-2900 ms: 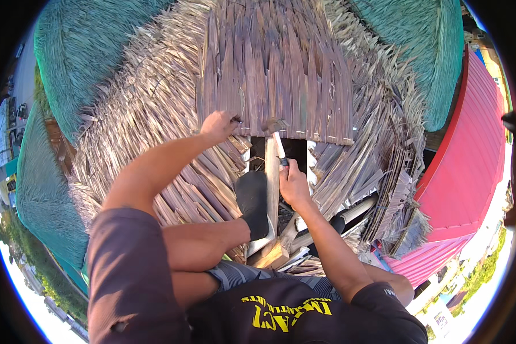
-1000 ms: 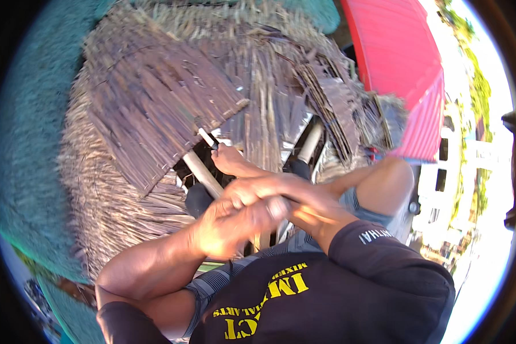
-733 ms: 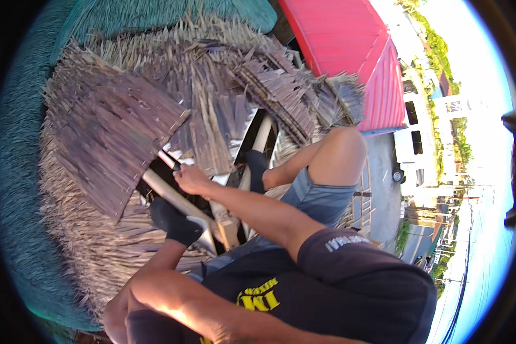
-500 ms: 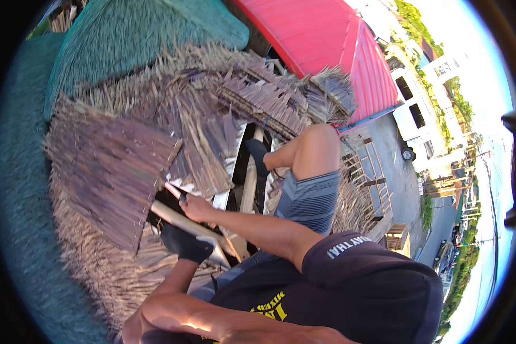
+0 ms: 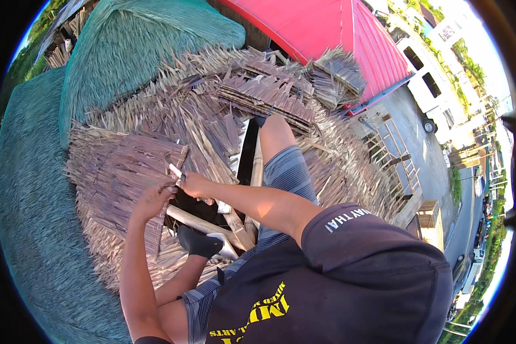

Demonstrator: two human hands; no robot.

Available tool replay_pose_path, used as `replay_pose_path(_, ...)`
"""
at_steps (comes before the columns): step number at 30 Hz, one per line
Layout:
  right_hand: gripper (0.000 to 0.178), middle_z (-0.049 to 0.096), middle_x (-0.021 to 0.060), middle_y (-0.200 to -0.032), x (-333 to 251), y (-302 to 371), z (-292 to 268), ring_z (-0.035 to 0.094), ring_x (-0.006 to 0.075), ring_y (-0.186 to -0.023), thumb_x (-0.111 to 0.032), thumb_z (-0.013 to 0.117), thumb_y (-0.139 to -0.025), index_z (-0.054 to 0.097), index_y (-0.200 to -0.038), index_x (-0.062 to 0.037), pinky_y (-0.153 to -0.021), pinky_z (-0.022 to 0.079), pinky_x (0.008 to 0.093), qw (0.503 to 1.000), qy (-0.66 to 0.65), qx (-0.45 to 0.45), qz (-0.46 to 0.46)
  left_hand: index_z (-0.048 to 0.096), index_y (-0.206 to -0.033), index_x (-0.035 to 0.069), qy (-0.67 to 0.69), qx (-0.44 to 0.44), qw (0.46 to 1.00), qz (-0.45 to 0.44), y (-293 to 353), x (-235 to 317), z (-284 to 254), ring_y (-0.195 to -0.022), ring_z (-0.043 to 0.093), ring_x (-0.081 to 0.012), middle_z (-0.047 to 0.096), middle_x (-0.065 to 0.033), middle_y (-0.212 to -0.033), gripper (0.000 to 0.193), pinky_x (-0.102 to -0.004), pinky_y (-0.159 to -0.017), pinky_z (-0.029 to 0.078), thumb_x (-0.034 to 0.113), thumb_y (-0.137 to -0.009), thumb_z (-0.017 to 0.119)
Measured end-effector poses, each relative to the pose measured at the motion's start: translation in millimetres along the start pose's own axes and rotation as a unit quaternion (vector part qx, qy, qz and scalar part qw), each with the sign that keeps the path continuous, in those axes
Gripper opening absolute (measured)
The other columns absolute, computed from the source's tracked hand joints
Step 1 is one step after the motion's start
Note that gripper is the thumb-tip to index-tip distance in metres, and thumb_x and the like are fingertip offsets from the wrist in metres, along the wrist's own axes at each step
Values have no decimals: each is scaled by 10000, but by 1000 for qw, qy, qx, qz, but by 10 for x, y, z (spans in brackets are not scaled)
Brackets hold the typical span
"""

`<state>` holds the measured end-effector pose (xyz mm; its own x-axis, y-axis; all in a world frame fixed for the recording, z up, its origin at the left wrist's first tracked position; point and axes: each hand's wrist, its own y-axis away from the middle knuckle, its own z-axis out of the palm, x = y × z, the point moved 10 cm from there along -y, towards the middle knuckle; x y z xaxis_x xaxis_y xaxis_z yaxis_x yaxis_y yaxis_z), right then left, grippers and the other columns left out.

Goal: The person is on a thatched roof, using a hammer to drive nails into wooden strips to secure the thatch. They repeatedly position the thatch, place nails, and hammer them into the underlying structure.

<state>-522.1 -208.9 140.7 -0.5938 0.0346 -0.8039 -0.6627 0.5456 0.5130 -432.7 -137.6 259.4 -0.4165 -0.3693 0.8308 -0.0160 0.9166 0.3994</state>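
My right hand (image 5: 195, 186) is closed around a narrow, pale tool with a dark band (image 5: 176, 171), whose kind I cannot make out. Beside it, my left hand (image 5: 156, 198) has its fingertips pinched together close to the right edge of a brown palm-thatch panel (image 5: 129, 163). Whatever those fingers hold is too small to tell. Below both hands lies a dark gap in the roof, crossed by a bamboo pole (image 5: 198, 225). One of my feet, in a black sock (image 5: 199, 243), rests by that pole. My other leg reaches over the thatch.
Stacked thatch panels (image 5: 264, 97) lie higher on the roof, with a loose bundle (image 5: 338, 77) beyond. A green-netted thatch roof (image 5: 149, 57) stands at the left, a red metal roof (image 5: 327, 28) at the back. A wooden ladder-like frame (image 5: 395, 155) and a white vehicle (image 5: 427, 86) are down right.
My left hand has come up from the lower edge to the panel's edge beside my right hand. The right hand still grips the pale tool. The view has shifted slightly.
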Motion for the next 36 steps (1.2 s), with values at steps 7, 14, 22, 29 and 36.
replay_pose_path(7, 442, 664, 230, -854, 623, -600, -1147, 669, 275, -698, -361, 437, -1018, 631, -837, -7, -676, 542, 517, 961, 2, 265, 75, 622, -1286, -22, -44, 84, 991, -93, -74, -679, -281, -989, 687, -234, 731, -150, -1077, 402, -353, -904, 507, 192, -948, 580)
replay_pose_path(14, 94, 580, 101, -709, 1646, -1509, -2063, 556, 208, -564, -118, 489, -965, 546, -939, -48, -438, 421, 381, 789, -579, 133, 158, 629, -1289, 8, 20, -23, 991, -132, -1263, -915, 420, -960, 687, -210, 723, -128, -1034, 410, -334, -871, 509, 212, -936, 589)
replay_pose_path(22, 310, 466, 86, -721, 3707, -1894, -3673, 475, 256, -540, -373, 363, -1089, 426, -975, -92, -494, 491, 472, 582, -648, 450, 198, 628, -1279, 6, 52, 13, 991, -119, -2478, -1802, 412, -1003, 689, -229, 716, -163, -1073, 383, -335, -891, 513, 206, -955, 588)
replay_pose_path(29, 319, 468, 51, -669, 4057, -2484, -3692, 462, 219, -549, -340, 328, -1092, 437, -919, -96, -582, 509, 463, 489, -737, 447, 135, 652, -1230, 16, 11, 24, 990, -142, -2799, -1889, 419, -1027, 682, -296, 709, -192, -1109, 356, -361, -920, 501, 246, -964, 596)
replay_pose_path(36, 247, 449, 11, -624, 3021, -1750, -4033, 482, 191, -533, -183, 420, -1037, 450, -803, -108, -505, 477, 367, 499, -827, 258, 2, 580, -1335, 65, -186, -3, 983, 4, -3002, -493, 444, -1089, 649, -360, 662, -175, -1207, 456, -414, -977, 498, 178, -899, 648)
